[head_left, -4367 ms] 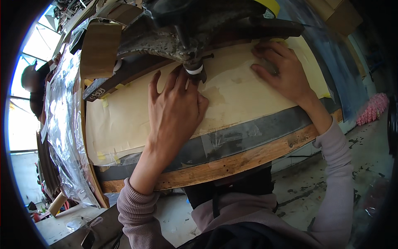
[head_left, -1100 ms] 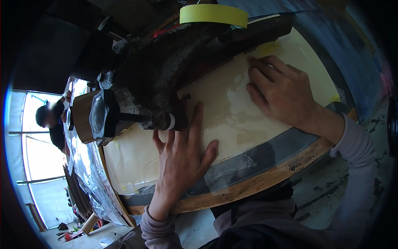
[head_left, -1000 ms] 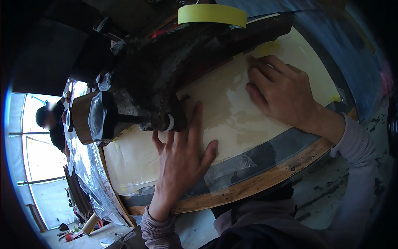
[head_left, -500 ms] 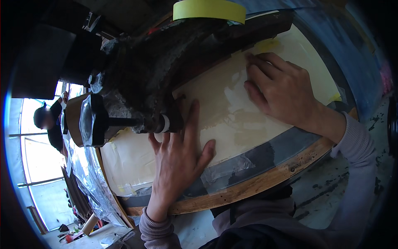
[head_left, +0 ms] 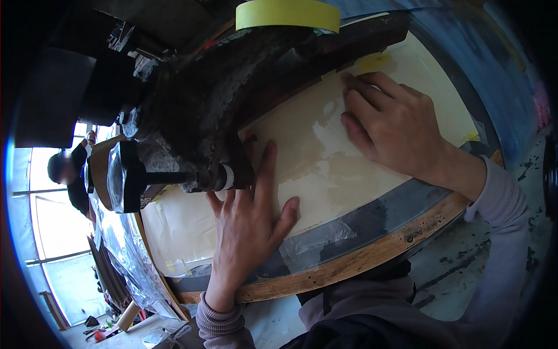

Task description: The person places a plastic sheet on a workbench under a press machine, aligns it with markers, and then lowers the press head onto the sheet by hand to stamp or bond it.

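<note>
A large cream sheet (head_left: pixel 360 180) with pale worn patches lies on a dark grey panel (head_left: pixel 363 224) with a wooden edge (head_left: pixel 349 273). My left hand (head_left: pixel 244 230) rests on the sheet, its thumb and index finger spread; the other fingertips pass out of sight under a dark, rough metal frame (head_left: pixel 203 110). Farther right, my right hand (head_left: pixel 398 122) has bent fingers, with its fingertips on the sheet beside the long dark bar (head_left: pixel 349 46) and the thumb apart from them. I see nothing held in either hand.
A black knob (head_left: pixel 125 177) on a rod projects left from the frame. A yellow tape roll (head_left: pixel 288 14) sits on top. Clear plastic (head_left: pixel 131 262) hangs at the left edge. A person (head_left: pixel 70 174) stands far left; blue sheeting (head_left: pixel 488 64) lies at the far right.
The view has shifted slightly, so the frame and knob appear a little lower and farther left. Both hands keep nearly the same pose and place on the sheet.
</note>
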`<move>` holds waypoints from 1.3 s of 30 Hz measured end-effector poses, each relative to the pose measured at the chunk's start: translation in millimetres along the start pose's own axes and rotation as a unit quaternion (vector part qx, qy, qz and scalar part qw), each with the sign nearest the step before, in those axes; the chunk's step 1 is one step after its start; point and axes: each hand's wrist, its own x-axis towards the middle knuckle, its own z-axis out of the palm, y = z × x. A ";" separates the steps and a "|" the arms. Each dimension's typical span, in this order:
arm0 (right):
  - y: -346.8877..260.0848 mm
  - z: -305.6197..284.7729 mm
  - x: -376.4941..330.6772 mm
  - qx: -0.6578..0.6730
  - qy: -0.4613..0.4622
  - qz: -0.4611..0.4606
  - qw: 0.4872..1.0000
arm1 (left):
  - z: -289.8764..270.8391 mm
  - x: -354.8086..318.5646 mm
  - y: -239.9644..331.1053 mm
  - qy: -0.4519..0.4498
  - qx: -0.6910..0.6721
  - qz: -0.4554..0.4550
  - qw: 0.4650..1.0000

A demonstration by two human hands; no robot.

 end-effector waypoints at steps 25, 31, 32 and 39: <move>-0.7 0.4 0.5 -0.007 0.006 0.002 1.000 | 1.7 2.1 -1.3 0.001 -0.005 -0.004 1.000; -1.1 1.5 1.1 -0.031 0.004 -0.003 1.000 | 2.5 2.0 -2.1 0.007 -0.009 -0.005 1.000; -1.2 1.3 1.2 -0.030 0.003 -0.003 1.000 | 3.0 2.0 -2.7 0.014 -0.008 0.003 1.000; -1.1 1.7 1.4 -0.028 0.003 -0.003 1.000 | 4.3 2.3 -3.0 0.022 -0.009 0.002 1.000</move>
